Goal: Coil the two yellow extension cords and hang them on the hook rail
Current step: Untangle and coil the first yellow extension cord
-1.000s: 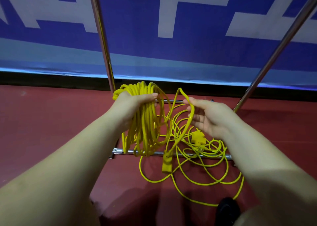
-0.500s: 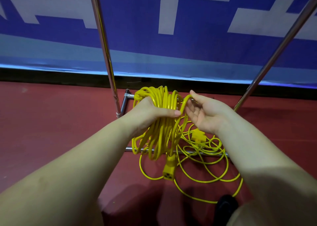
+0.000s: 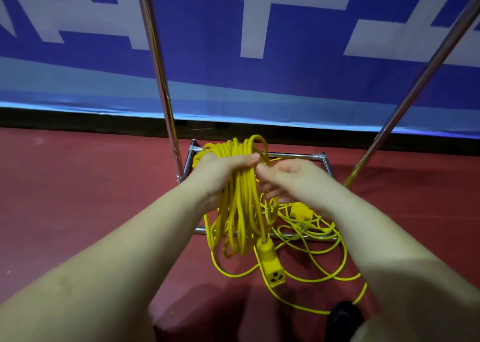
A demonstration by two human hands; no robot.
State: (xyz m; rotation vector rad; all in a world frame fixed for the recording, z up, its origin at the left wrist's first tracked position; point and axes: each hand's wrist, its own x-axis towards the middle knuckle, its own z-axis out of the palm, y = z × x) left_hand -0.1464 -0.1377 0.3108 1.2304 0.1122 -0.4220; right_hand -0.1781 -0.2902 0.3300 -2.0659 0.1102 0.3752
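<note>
Right hand [image 3: 291,183] moved in beside coil [image 3: 241,206], fingers blurred, grip unclear, left hand [image 3: 220,175] fingers clamped round it

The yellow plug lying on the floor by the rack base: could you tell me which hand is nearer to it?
Right. The right hand is just above the plug, in front of it in the head view; the left hand grips the coiled cord farther left.

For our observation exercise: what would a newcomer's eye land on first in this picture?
First, the bright yellow coiled cord at centre, gripped by the left hand, its socket end dangling. The right hand is beside it. Behind and below, a second yellow cord sprawls loose on the red floor across the chrome rack base.
</note>
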